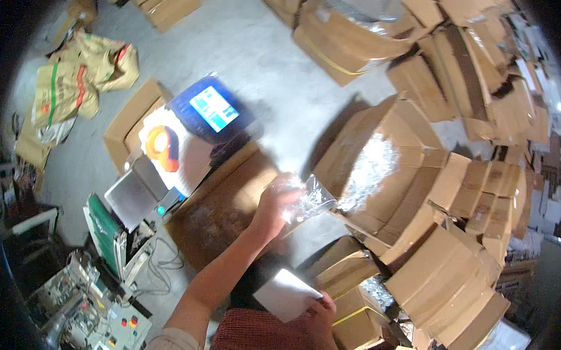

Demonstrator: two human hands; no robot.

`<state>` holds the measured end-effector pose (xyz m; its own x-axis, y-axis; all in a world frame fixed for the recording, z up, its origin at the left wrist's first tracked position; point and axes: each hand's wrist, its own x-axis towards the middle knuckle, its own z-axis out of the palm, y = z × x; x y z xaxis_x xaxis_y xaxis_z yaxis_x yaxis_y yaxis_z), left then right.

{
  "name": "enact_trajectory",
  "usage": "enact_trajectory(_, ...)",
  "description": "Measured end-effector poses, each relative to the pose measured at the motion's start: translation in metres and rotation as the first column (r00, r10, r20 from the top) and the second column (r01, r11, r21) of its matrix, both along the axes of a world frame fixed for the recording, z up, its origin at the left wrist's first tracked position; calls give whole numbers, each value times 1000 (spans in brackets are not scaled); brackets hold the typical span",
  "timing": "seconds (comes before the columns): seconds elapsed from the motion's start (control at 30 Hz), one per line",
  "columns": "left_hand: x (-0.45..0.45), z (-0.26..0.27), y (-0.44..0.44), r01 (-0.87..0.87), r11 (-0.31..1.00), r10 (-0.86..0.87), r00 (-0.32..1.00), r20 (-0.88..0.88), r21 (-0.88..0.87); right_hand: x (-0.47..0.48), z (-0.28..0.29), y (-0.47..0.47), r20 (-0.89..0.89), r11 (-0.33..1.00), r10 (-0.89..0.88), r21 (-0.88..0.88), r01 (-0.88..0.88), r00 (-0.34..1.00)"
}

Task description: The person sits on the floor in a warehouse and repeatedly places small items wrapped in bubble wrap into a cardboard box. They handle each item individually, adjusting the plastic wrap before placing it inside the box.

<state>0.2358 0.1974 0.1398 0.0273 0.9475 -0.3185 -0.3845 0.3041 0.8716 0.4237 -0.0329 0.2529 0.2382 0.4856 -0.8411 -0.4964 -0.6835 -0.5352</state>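
Note:
My left hand (274,201) reaches out over an open cardboard box (207,225) with its fingers closed on a clear plastic bag (316,197). Small contents may be in the bag, but blur and glare hide them. Close to my body, my right hand (323,307) grips a flat white rectangular piece (285,292) by its edge; what it is made of I cannot tell. Right of the bag stands a large open carton (402,169) holding a heap of shiny clear plastic bags (371,166).
A machine with a lit blue screen (214,108) and an orange round part (159,142) stands ahead. A green conveyor belt (107,234) and a control panel with buttons (123,329) are at left. Woven sacks (65,90) lie farther off. Cardboard boxes (444,280) crowd the right.

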Motion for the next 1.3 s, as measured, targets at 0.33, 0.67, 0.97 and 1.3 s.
enact_trajectory(0.33, 118, 90, 51, 519, 806, 390, -105, 915, -284, 38, 22, 28, -61, 978, -42, 202, 54, 997)
enact_trajectory(0.67, 181, 142, 48, 633, 773, 336, -472, 815, 48, 157, 116, 138, 415, 528, 260, 695, -488, 872)
enact_trajectory(0.97, 189, 198, 49, 790, 530, -830, 557, -3, 308, 182, 188, 269, 786, 33, 489, 418, -908, 379)
enact_trajectory(1.3, 179, 126, 51, 579, 760, -474, 804, -358, 294, 198, 166, 205, 239, 719, 3, 674, -168, 971)
